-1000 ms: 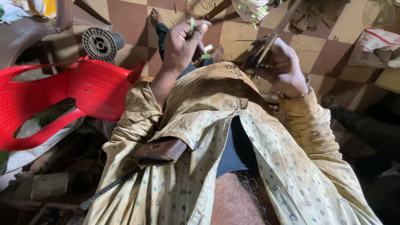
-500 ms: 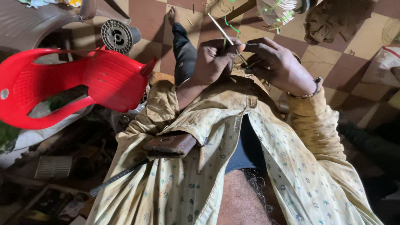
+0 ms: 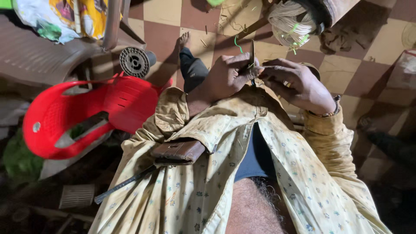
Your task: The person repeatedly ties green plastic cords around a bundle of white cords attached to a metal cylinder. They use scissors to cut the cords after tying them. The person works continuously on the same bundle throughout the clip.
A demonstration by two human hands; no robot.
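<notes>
My left hand (image 3: 227,77) and my right hand (image 3: 299,84) meet in front of my chest, fingertips together. Between them stands a thin dark blade or strip (image 3: 251,56), upright, gripped by my left hand's fingers; my right hand pinches its lower end. A short green wire (image 3: 237,43) curls just above my left hand. I wear a pale yellow flowered shirt (image 3: 242,173) with a brown wallet (image 3: 178,151) sticking out of its pocket.
A red plastic chair (image 3: 86,115) lies at the left, with a black spool (image 3: 134,62) behind it. A pale wound coil (image 3: 290,24) sits at the top right on the brown-and-cream checkered floor (image 3: 164,26). My bare foot (image 3: 184,41) rests ahead.
My hands have come together from apart. The long thin stick held in my right hand earlier is gone; a short dark strip is now pinched between both hands. The view has tilted downward.
</notes>
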